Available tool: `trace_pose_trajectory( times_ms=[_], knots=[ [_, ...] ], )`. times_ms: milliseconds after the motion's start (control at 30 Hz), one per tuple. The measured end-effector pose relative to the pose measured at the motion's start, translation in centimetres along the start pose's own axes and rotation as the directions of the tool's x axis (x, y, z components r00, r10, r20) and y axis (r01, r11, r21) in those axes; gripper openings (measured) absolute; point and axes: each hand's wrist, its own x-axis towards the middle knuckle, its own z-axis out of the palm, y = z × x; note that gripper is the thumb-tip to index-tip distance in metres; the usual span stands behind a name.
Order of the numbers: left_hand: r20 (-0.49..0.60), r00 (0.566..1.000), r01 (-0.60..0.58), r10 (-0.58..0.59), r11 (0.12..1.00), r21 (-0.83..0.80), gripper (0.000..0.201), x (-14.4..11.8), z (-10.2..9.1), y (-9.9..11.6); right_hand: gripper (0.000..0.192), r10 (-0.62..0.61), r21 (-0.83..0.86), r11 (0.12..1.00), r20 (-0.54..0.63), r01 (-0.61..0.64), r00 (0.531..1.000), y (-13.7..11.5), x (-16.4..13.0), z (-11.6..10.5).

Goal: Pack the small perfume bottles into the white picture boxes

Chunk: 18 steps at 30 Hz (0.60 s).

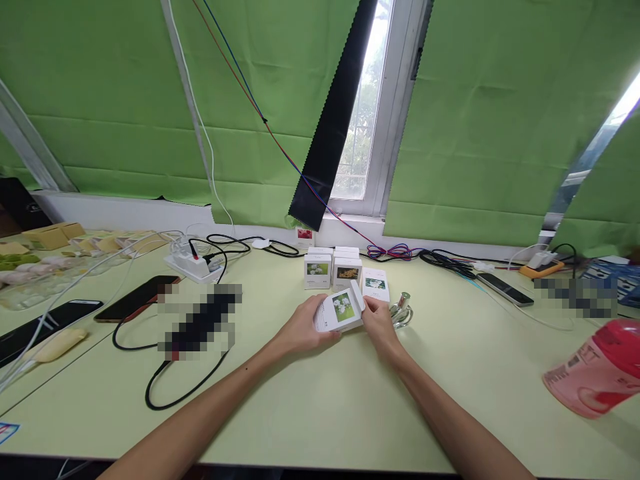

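Observation:
A small white cardboard box (330, 319) with a picture of white flowers and green leaves lies tilted in my left hand (304, 327), whose fingers wrap around its left end. At the box's right end a white flap (357, 298) stands up. My right hand (381, 327) is closed at that flap, thumb and fingers pinched on its edge. What is inside the box is hidden. Just behind my right hand another white box (375, 281) lies on the table. A clear glass object with a stopper-like top (401, 313) lies right beside that hand, partly covered by it.
White flower-picture boxes (317, 272) stand in two rows behind my hands. On the left are a power strip (193, 263), cables and phones (135, 299). To the right, a red-lidded pink cup (597, 367) stands near another phone (505, 289). Coiled cables (445, 262) run along the wall.

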Motion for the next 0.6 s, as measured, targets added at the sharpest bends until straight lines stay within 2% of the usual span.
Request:
trace_pose_trajectory(
  times_ms=[200,433,600],
  knots=[
    [-0.015,1.000,0.001,-0.001,1.000,-0.003,0.073,0.0,-0.1,0.0,0.036,0.036,0.049,0.998,0.008,-0.036,0.999,-0.2,0.1,0.0],
    [0.007,1.000,0.016,-0.016,1.000,-0.019,0.073,0.0,-0.1,0.2,0.029,0.132,0.188,0.972,0.045,-0.138,0.990,-0.9,-0.1,0.2],
    [0.025,0.999,0.022,-0.020,0.997,-0.068,0.073,0.0,-0.2,0.3,0.025,0.168,0.224,0.959,0.052,-0.175,0.984,-1.2,-0.2,0.4]
  ],
)
